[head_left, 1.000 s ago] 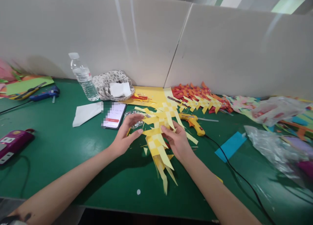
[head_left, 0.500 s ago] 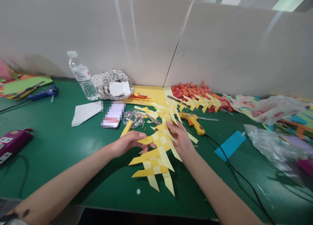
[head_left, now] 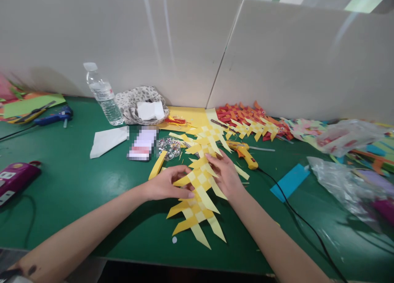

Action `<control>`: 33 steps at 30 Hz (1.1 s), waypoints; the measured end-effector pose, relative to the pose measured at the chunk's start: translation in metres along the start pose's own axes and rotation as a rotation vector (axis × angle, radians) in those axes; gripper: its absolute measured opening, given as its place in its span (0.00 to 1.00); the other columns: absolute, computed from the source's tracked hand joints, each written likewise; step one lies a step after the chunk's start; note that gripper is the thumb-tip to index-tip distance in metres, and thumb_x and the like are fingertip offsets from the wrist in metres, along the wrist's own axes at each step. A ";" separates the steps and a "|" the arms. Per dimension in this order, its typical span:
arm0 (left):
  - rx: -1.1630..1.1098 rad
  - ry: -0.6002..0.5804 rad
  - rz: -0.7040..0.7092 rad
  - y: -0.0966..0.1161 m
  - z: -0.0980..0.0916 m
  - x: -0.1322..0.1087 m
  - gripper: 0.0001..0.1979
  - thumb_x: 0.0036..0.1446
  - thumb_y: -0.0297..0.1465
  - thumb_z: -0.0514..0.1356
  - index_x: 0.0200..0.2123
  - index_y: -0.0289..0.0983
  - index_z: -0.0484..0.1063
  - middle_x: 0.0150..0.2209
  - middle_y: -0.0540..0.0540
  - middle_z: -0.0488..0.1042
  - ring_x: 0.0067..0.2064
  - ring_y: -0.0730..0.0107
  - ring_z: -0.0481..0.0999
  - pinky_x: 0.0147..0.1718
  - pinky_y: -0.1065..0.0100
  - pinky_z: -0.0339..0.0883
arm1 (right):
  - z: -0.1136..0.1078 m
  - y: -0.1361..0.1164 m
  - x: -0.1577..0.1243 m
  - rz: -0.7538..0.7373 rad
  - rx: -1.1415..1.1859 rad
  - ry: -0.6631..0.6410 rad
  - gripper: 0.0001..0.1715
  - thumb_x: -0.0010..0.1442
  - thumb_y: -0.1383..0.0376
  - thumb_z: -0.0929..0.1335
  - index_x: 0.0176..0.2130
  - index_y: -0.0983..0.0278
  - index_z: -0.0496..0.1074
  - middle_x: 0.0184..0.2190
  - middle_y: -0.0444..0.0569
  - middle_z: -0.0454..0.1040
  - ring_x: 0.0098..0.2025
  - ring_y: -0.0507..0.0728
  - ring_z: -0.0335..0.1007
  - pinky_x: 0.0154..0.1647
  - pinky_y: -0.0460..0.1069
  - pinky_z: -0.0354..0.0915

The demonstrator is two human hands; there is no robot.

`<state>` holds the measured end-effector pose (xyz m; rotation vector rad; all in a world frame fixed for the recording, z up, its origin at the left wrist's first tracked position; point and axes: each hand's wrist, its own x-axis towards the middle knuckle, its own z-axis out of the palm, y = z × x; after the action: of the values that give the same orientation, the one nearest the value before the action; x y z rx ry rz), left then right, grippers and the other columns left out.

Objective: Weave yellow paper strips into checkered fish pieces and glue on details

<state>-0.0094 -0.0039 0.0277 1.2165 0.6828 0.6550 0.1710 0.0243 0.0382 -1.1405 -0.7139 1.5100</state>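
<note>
Left hand point(head_left: 168, 183), in the head view, is clamped on the left edge of a long yellow paper weave point(head_left: 201, 179), thumb in front and fingers partly hidden behind. The right hand point(head_left: 226, 174) grips the weave's other edge higher up, its thumb lying on the checkered face. The weave runs lengthwise between the two hands over the green table point(head_left: 76, 221), its pointed ends sticking out on both sides; whether its near end touches the table I cannot tell.

Just beyond the right hand lies a yellow glue gun point(head_left: 246, 155), its black cord point(head_left: 295, 213) trailing toward the front. A folded yellow strip point(head_left: 157, 165) is just beside the left hand, and past it sits a round dish of beads point(head_left: 169, 148). Left of the dish are a phone point(head_left: 144, 144) and a white paper point(head_left: 107, 142), with a water bottle point(head_left: 106, 98) and a spotted pouch point(head_left: 135, 100) behind. Red and orange paper pieces point(head_left: 238, 111) are heaped near the wall point(head_left: 123, 36), and a blue paper point(head_left: 290, 182) lies to the right.
</note>
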 end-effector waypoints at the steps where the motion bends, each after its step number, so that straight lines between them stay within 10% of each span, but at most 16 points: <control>1: 0.025 0.030 -0.006 -0.002 0.001 0.001 0.14 0.45 0.27 0.67 0.35 0.37 0.67 0.32 0.52 0.72 0.34 0.75 0.70 0.40 0.68 0.64 | 0.000 0.000 0.000 0.000 -0.012 0.000 0.22 0.41 0.64 0.76 0.37 0.59 0.70 0.36 0.43 0.77 0.32 0.55 0.75 0.27 0.47 0.70; 10: 0.238 0.189 -0.020 -0.013 0.000 0.006 0.16 0.46 0.33 0.66 0.39 0.36 0.69 0.40 0.45 0.76 0.42 0.62 0.75 0.43 0.61 0.68 | 0.002 -0.003 -0.006 0.021 -0.043 -0.061 0.33 0.40 0.63 0.76 0.47 0.56 0.68 0.37 0.44 0.77 0.35 0.58 0.75 0.28 0.48 0.68; 23: 0.229 0.471 -0.044 -0.016 -0.006 0.011 0.30 0.44 0.34 0.67 0.51 0.35 0.63 0.44 0.42 0.74 0.42 0.62 0.76 0.40 0.63 0.70 | -0.006 0.008 0.005 -0.206 -0.169 -0.212 0.45 0.44 0.62 0.75 0.59 0.52 0.59 0.42 0.46 0.76 0.50 0.59 0.68 0.54 0.58 0.62; 27: 0.228 0.554 -0.022 -0.017 -0.011 0.013 0.22 0.45 0.34 0.66 0.44 0.36 0.65 0.40 0.45 0.75 0.41 0.64 0.76 0.39 0.65 0.70 | -0.005 0.009 0.006 -0.298 -0.296 -0.173 0.42 0.48 0.60 0.73 0.59 0.52 0.56 0.60 0.48 0.59 0.60 0.59 0.57 0.58 0.57 0.58; 33: 0.164 0.523 -0.088 -0.014 -0.015 0.014 0.23 0.45 0.33 0.66 0.44 0.38 0.62 0.36 0.48 0.74 0.33 0.69 0.75 0.28 0.69 0.68 | -0.005 0.010 0.008 -0.299 -0.281 -0.143 0.31 0.46 0.61 0.73 0.49 0.56 0.63 0.55 0.50 0.64 0.49 0.56 0.67 0.50 0.54 0.65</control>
<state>-0.0108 0.0127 0.0097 1.1627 1.2389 0.8667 0.1721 0.0289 0.0248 -1.0796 -1.1698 1.2715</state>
